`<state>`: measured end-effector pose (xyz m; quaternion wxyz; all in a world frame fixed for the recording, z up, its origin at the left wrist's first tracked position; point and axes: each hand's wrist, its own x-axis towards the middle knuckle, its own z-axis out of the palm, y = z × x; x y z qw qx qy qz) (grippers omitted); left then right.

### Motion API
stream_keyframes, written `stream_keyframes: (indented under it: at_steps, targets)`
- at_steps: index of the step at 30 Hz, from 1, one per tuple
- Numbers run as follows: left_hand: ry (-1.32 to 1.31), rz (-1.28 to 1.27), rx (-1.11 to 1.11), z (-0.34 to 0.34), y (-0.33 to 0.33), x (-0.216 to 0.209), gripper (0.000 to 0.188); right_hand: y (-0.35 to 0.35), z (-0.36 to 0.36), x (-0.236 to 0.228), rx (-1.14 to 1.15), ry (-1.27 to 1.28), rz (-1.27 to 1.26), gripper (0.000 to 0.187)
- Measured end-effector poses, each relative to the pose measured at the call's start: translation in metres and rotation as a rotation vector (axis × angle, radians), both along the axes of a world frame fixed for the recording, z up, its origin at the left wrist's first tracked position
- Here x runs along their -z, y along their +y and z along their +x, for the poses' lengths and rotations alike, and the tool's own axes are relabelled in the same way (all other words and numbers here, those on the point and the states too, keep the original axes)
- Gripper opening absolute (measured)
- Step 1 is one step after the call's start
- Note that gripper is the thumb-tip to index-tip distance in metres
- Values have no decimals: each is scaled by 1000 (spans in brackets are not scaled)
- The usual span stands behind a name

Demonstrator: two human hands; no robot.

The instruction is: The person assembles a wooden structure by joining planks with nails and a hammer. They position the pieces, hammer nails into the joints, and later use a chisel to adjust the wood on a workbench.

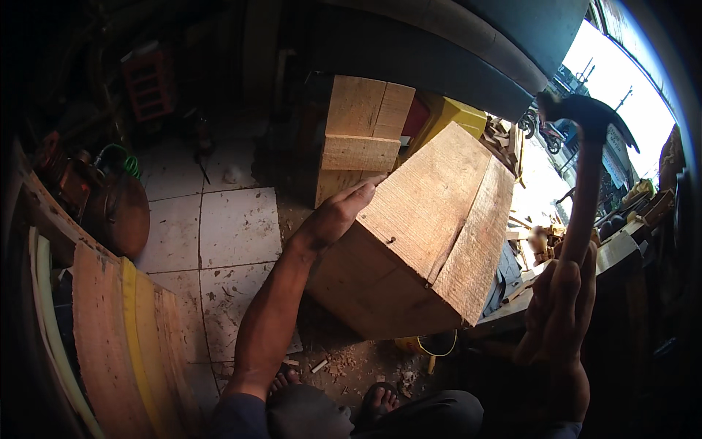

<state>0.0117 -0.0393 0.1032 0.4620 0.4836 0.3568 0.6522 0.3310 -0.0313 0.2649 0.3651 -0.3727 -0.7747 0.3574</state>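
A wooden box [431,219] made of rough planks stands tilted in front of me, its broad face catching the light. A small nail [390,239] sticks out of that face near its left edge. My left hand [338,214] lies flat against the box's left edge, just above the nail, steadying it. My right hand [557,307] is closed around the wooden handle of a claw hammer [585,117], raised high at the right with its dark metal head up against the bright doorway.
A second plank piece [360,139] stands behind the box, next to a yellow container [450,117]. Curved boards [124,344] lean at the lower left. A round rusty metal vessel [121,208] sits left. White floor tiles [234,241] carry wood chips; my sandalled feet [380,399] are below.
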Motion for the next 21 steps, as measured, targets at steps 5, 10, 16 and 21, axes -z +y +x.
stream_keyframes:
  at_steps: [5, 10, 16, 21]
  targets:
    - [-26, -16, 21, 9, 12, 6, 57, -7, -3, 2, -329, -816, 84, 31]
    - [-19, -47, -11, -4, 6, 14, 56, -13, -9, 4, -68, -105, -72, 26]
    - [36, 5, -24, -8, 1, 16, 56, -18, -19, -17, -162, -622, 11, 27]
    - [-18, 11, 29, 12, 27, 16, 55, -23, 4, 1, -194, -1072, 52, 33]
